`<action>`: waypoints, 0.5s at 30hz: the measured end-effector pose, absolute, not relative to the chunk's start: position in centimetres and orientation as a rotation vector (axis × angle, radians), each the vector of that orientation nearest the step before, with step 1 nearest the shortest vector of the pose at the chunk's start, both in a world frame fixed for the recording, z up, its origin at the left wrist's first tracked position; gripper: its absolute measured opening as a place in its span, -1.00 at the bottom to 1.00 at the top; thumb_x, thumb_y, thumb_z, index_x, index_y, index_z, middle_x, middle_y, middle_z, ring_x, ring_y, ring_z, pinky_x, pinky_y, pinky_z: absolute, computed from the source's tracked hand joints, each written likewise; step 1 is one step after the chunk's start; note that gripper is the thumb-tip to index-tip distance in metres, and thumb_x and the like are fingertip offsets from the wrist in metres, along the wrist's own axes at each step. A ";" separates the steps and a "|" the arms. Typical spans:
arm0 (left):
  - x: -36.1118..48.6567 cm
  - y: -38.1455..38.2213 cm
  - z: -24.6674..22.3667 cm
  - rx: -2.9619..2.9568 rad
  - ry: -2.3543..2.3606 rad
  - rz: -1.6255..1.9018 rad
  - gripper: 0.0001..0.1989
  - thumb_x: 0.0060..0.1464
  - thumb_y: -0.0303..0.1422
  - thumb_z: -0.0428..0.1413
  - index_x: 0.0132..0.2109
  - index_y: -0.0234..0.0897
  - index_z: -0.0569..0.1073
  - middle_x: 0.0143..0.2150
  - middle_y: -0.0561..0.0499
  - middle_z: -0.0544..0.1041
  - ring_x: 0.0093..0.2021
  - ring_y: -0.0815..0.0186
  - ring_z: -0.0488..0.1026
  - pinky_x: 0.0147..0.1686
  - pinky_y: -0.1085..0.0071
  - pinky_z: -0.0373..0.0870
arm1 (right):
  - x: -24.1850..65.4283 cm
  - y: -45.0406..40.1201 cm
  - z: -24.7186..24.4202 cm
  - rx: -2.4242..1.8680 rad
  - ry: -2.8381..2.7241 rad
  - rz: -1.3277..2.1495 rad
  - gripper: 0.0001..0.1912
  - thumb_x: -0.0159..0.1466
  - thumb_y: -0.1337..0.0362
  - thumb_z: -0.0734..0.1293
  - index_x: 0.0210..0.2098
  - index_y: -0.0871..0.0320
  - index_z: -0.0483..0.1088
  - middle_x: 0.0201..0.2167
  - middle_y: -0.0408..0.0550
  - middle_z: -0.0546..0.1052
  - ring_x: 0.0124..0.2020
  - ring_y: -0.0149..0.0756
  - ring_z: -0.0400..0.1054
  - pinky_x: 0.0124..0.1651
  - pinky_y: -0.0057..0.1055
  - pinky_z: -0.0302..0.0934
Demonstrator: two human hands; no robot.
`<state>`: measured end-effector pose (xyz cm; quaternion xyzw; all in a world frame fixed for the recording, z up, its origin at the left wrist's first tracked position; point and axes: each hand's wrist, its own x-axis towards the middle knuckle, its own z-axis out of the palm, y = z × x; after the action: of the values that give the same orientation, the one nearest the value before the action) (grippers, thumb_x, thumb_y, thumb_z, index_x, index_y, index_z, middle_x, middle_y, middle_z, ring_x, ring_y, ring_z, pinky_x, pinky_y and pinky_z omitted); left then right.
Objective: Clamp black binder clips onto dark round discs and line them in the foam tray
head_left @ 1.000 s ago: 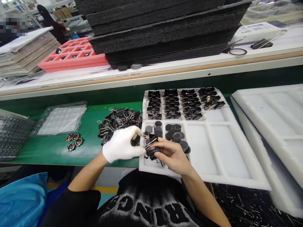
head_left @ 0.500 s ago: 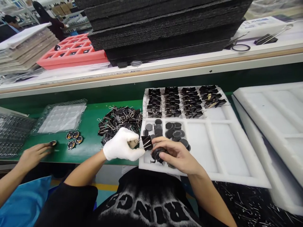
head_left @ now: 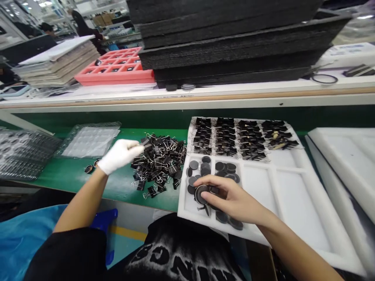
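Left hand [head_left: 121,153] shifted, disc [head_left: 201,194] (within right grip [head_left: 231,196])

The green worktop [head_left: 123,191] runs across the middle of the frame. A heap of black clips [head_left: 159,156] is spread on it left of centre, beside a white tray [head_left: 182,201] on the right. Further left I see a couple of round pieces [head_left: 88,169], a plastic sheet [head_left: 89,141] and clear trays [head_left: 25,154]. The shelf [head_left: 234,86] above carries a paper-like stack [head_left: 58,66], a pink tray [head_left: 114,76], black slabs [head_left: 234,50] and a ring [head_left: 325,82].
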<state>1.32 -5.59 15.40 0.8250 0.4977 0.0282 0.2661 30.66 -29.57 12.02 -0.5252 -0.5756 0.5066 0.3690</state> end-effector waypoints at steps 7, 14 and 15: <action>-5.0 5.2 10.0 1.889 1.659 -0.216 -0.39 0.18 0.20 -0.06 -0.55 -0.20 0.33 -0.71 0.08 0.26 -0.66 0.34 0.24 -0.57 0.39 0.15 | 28.0 -15.8 12.3 -1.602 -1.703 1.158 -0.38 0.14 0.14 0.57 0.13 0.14 0.37 0.06 0.10 0.55 -0.06 -0.18 0.53 0.03 -0.23 0.42; -5.7 10.9 9.9 1.909 1.897 -0.172 -0.33 0.11 0.29 -0.02 -0.44 -0.23 0.54 -0.63 -0.14 0.46 -0.48 0.05 0.52 -0.38 0.23 0.42 | 22.4 1.7 10.3 -1.621 -2.086 0.850 -0.50 0.11 0.34 0.58 0.02 0.18 0.48 0.03 0.07 0.60 0.06 -0.09 0.49 0.12 -0.24 0.32; -5.3 11.2 9.7 1.939 1.957 -0.086 -0.29 0.21 0.25 -0.14 -0.36 -0.25 0.57 -0.52 -0.21 0.54 -0.36 -0.01 0.58 -0.27 0.20 0.45 | 21.5 3.5 10.1 -1.601 -2.144 0.843 -0.51 0.11 0.34 0.59 0.02 0.16 0.50 0.02 0.05 0.60 0.06 -0.10 0.49 0.12 -0.26 0.32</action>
<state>-5.35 11.23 9.72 0.6904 0.6970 -0.0307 0.1915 21.55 3.51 10.07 -0.5626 -0.7535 0.2962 0.1672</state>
